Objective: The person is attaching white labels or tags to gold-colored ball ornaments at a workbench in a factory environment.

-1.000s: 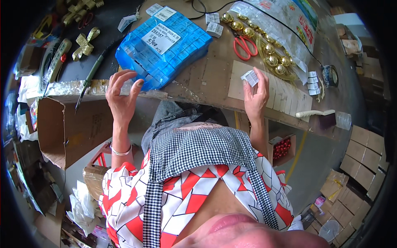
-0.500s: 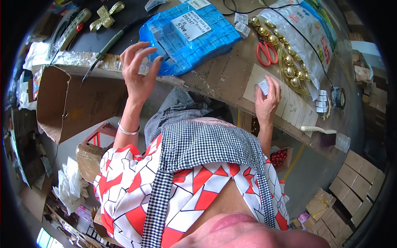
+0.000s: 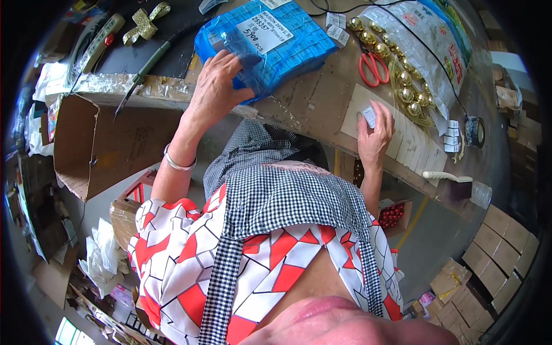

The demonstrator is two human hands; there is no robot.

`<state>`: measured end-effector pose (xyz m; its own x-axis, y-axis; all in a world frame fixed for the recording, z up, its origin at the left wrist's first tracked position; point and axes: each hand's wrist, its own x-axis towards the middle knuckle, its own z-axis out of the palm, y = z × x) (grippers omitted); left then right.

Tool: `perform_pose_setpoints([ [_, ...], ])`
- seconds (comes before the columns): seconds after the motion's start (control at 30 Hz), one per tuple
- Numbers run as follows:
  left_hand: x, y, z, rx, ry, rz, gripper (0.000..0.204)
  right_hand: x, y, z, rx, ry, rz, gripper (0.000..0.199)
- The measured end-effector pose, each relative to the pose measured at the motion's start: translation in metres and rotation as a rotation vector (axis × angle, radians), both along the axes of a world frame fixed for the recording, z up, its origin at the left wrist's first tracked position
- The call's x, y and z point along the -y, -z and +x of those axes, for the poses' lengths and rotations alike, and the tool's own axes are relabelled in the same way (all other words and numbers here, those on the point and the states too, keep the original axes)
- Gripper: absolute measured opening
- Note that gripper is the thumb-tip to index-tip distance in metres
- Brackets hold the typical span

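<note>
My left hand (image 3: 221, 83) is at the left edge of a blue plastic bag (image 3: 313, 49) packed with stacks of small printed labels. Its fingers bend over the loose film at the bag's mouth, and the thumb stands apart from them, low on the near side. Whether the fingertips pinch any film cannot be made out. Over a flat sheet of pale card (image 3: 402, 146) at the table's front edge, my right hand (image 3: 376, 129) is closed on a small stack of white labels (image 3: 369, 117).
Red-handled scissors (image 3: 374, 69) lie beside gold bead strings (image 3: 405, 95) and a white bag (image 3: 422, 40). A soldering-iron-like tool (image 3: 152, 63) crosses the table's left side, above an open carton (image 3: 132, 132). To the right are black tape (image 3: 474, 131) and a pale-handled brush (image 3: 445, 175).
My left hand has moved right and slightly up onto the bag's loose film, its fingers bending over it. My right hand keeps the label stack in nearly the same place.
</note>
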<state>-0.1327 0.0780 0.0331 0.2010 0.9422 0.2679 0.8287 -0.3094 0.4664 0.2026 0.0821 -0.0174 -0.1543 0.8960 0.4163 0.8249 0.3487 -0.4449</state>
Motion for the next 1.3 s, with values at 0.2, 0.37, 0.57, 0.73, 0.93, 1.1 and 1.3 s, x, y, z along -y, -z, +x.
perform_pose_setpoints([
  [0.2, -0.002, 0.006, 0.015, 0.135, -0.01, 0.107, 0.045, -0.001, 0.001, 0.0, -0.017, 0.021, 0.004, 0.046],
  [0.37, -0.006, 0.008, 0.05, 0.194, -0.152, 0.218, 0.04, -0.003, 0.004, 0.002, -0.049, 0.057, 0.016, 0.048],
  [0.57, -0.015, 0.013, 0.073, 0.132, -0.27, 0.17, 0.033, 0.0, 0.003, 0.001, 0.019, 0.05, 0.009, 0.047],
  [0.73, -0.014, 0.015, 0.073, 0.15, -0.266, 0.206, 0.034, 0.001, 0.003, 0.001, 0.014, 0.048, 0.01, 0.047],
  [0.93, -0.012, 0.014, 0.068, 0.139, -0.256, 0.16, 0.031, 0.0, 0.004, 0.003, 0.004, 0.049, 0.014, 0.047],
  [1.1, -0.01, 0.004, 0.057, 0.328, -0.209, 0.146, 0.032, 0.0, 0.005, 0.004, -0.024, 0.048, 0.01, 0.049],
  [1.3, 0.001, -0.001, 0.036, 0.859, -0.219, -0.046, 0.039, 0.0, 0.004, 0.004, -0.067, 0.065, 0.011, 0.052],
])
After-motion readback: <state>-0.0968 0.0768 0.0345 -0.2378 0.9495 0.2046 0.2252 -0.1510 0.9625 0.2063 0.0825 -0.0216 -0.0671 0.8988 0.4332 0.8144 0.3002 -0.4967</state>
